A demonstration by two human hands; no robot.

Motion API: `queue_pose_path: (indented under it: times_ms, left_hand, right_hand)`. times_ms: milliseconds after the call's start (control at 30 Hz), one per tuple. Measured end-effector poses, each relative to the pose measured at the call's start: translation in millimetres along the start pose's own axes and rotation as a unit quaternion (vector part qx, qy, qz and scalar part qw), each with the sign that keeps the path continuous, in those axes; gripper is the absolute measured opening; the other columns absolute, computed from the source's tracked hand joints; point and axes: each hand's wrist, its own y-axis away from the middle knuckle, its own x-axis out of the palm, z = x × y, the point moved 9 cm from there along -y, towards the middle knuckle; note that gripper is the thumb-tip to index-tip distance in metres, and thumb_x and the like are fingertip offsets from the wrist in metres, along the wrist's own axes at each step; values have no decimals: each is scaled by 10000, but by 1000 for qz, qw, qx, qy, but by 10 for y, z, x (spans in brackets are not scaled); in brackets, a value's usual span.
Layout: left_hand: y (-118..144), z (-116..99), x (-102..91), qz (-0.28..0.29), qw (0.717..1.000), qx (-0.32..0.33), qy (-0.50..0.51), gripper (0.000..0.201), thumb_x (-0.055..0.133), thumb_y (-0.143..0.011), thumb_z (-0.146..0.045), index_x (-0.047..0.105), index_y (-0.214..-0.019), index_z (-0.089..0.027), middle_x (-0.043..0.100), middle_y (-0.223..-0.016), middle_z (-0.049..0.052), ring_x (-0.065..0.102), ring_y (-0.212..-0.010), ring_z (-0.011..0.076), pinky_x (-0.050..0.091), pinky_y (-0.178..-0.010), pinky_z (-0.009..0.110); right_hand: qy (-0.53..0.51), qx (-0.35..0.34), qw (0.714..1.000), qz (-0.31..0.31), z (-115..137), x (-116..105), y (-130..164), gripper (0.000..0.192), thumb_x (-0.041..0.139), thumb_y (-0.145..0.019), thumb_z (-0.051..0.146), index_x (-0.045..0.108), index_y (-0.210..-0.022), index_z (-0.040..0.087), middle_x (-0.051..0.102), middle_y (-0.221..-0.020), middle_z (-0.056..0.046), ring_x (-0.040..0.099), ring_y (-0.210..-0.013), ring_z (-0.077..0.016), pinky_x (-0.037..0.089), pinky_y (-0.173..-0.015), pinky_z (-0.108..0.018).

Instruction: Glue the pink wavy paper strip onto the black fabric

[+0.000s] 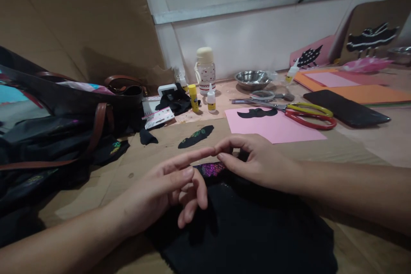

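Observation:
My left hand point(175, 186) hovers over a black cloth point(253, 231) in front of me, index finger stretched out, the other fingers curled, holding nothing. My right hand point(253, 158) rests at the cloth's far edge, fingers bent, its fingertips pressing beside a patch of pink-purple glitter point(212, 168). The two index fingertips almost touch above that patch. A small black leaf-shaped piece with green glitter point(196, 136) lies just beyond the hands on the brown cardboard.
A dark bag with brown straps point(64, 124) fills the left. Beyond the hands lie a pink sheet point(282, 130) bearing a black cutout, red-and-yellow scissors point(302, 114), glue bottles point(211, 99), a steel bowl point(253, 78), a bottle point(205, 69), a black phone point(345, 108) and orange sheets point(369, 93).

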Motion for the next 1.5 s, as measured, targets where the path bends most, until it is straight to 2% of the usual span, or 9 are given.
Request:
queue_pose_path:
  times_ms: [333, 500, 700, 933, 1033, 1167, 1233, 1367, 1500]
  left_hand:
    - [117, 108, 85, -15, 971, -14, -238, 713, 631, -998, -537, 252, -1601, -487, 709, -956, 28, 572, -622, 79, 473, -570, 160]
    - [50, 69, 86, 22, 985, 3, -172, 653, 665, -993, -488, 358, -1570, -485, 723, -983, 35, 586, -585, 60, 462, -543, 140]
    - [0, -9, -35, -23, 996, 24, -88, 507, 709, -958, -463, 576, -1423, -312, 716, -864, 27, 571, -505, 61, 452, -462, 121]
    - [50, -45, -124, -105, 972, 37, -207, 373, 714, -917, -539, 556, -1010, -214, 604, -740, -23, 503, -525, 96, 401, -478, 192]
    - [126, -173, -50, -125, 886, 92, -436, 294, 667, -960, -374, 502, -779, -211, 554, -710, -23, 501, -632, 124, 407, -587, 228]
    - [250, -191, 449, 14, 638, 196, -745, 225, 546, -1037, -250, 624, -830, -211, 694, -854, 50, 601, -764, 196, 459, -708, 305]
    - [289, -145, 586, 67, 560, 198, -802, 274, 460, -1074, -229, 691, -930, -198, 738, -914, 79, 639, -791, 225, 491, -730, 328]
    - [343, -189, 737, 79, 490, 238, -835, 420, 365, -1087, -193, 754, -930, -172, 775, -883, 94, 665, -697, 231, 534, -664, 337]
    - [381, -144, 716, 73, 487, 271, -827, 425, 356, -1090, -213, 775, -1053, -152, 806, -1038, 124, 748, -854, 252, 571, -813, 319]
  right_hand:
    - [-150, 90, 985, 10, -108, 62, -38, 57, 624, -841, 240, 658, -836, 194, 596, -678, 43, 541, -622, -120, 432, -562, -237]
    - [-188, 111, 976, 9, -134, 76, -26, 37, 628, -795, 233, 635, -805, 198, 545, -639, 61, 475, -588, -110, 366, -526, -233]
    - [-205, 104, 973, 22, -142, 102, -38, 38, 628, -769, 224, 617, -799, 205, 569, -710, 47, 498, -610, -113, 396, -559, -243]
    - [-215, 95, 970, 67, -165, 118, -44, 59, 574, -828, 244, 602, -849, 197, 572, -684, 34, 543, -621, -131, 430, -596, -264]
    - [-209, 82, 972, 70, -147, 109, -50, 127, 610, -882, 324, 580, -887, 200, 585, -726, 25, 564, -655, -140, 453, -624, -273]
    - [-115, 69, 989, 54, -130, 66, -62, 211, 613, -926, 339, 534, -775, 215, 544, -665, 42, 508, -621, -130, 414, -602, -266]
    - [-65, 57, 994, 63, -112, 67, -65, 297, 556, -969, 353, 518, -709, 215, 525, -633, 43, 482, -595, -124, 383, -590, -269]
    - [-8, 22, 998, 63, -81, 34, -60, 430, 478, -1028, 402, 474, -641, 215, 466, -590, 53, 434, -566, -116, 318, -569, -282]
    - [-6, 26, 998, 60, -124, 21, -66, 454, 461, -1038, 400, 451, -621, 221, 461, -572, 54, 437, -560, -119, 315, -571, -288]
